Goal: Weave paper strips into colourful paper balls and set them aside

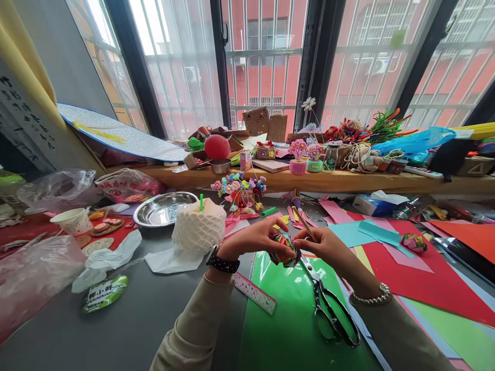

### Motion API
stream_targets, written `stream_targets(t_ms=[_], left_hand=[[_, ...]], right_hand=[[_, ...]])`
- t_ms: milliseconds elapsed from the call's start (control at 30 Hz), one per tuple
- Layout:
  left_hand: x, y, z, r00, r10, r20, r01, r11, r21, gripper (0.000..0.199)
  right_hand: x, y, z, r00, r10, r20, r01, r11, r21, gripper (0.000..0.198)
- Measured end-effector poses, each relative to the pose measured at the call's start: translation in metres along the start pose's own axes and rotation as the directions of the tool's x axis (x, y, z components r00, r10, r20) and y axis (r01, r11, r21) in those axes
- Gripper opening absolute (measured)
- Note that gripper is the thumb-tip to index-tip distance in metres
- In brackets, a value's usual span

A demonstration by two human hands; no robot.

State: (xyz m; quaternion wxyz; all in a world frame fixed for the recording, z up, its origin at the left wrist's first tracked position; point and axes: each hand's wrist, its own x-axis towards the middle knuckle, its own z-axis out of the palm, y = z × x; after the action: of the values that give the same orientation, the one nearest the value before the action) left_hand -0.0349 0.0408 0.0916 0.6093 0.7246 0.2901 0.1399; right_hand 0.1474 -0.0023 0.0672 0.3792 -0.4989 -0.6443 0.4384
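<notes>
My left hand (255,241) is curled round a small multicoloured folded-paper ball (285,240), partly hidden by the fingers. My right hand (325,248) touches the ball's right side and grips a thin brown stick (308,224) that slants up to the left; its kind is unclear. Below the hands, black-handled scissors (317,286) lie closed or nearly so on a shiny green sheet (270,330). Beside my left wrist rests a pink patterned ruler (255,292). A similar folded-paper piece (413,242) sits on coloured paper at the right.
Red paper (433,278) and turquoise strips (382,237) spread at right. On the left are a netted white coconut (199,226) with a green straw, a metal plate (164,208), a paper cup (73,221) and plastic bags. Craft flowers (240,190) stand before the crowded wooden sill (266,180).
</notes>
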Motion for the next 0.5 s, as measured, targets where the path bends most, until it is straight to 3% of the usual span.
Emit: stream_targets(t_ms=[67, 200, 367, 500], left_hand=[[0.002, 0.0, 0.001, 0.994, 0.028, -0.101, -0.026, 0.999, 0.024, 0.054], [0.003, 0.007, 0.006, 0.948, 0.143, -0.286, -0.136, 0.99, 0.043, 0.051], [0.0, 0.015, 0.016, 0.937, 0.229, -0.265, -0.238, 0.971, 0.0, 0.064], [-0.001, 0.014, 0.017, 0.88, 0.368, -0.301, -0.336, 0.929, 0.154, 0.064]], right_hand=[[-0.001, -0.002, 0.0, 0.999, -0.036, -0.022, 0.037, 0.997, 0.06, 0.03], [-0.002, -0.004, -0.001, 0.981, -0.073, -0.181, 0.096, 0.988, 0.123, 0.03], [0.0, -0.001, -0.003, 0.947, -0.058, -0.315, 0.119, 0.976, 0.18, 0.031], [0.001, 0.001, -0.007, 0.965, -0.073, -0.25, 0.143, 0.951, 0.274, 0.031]])
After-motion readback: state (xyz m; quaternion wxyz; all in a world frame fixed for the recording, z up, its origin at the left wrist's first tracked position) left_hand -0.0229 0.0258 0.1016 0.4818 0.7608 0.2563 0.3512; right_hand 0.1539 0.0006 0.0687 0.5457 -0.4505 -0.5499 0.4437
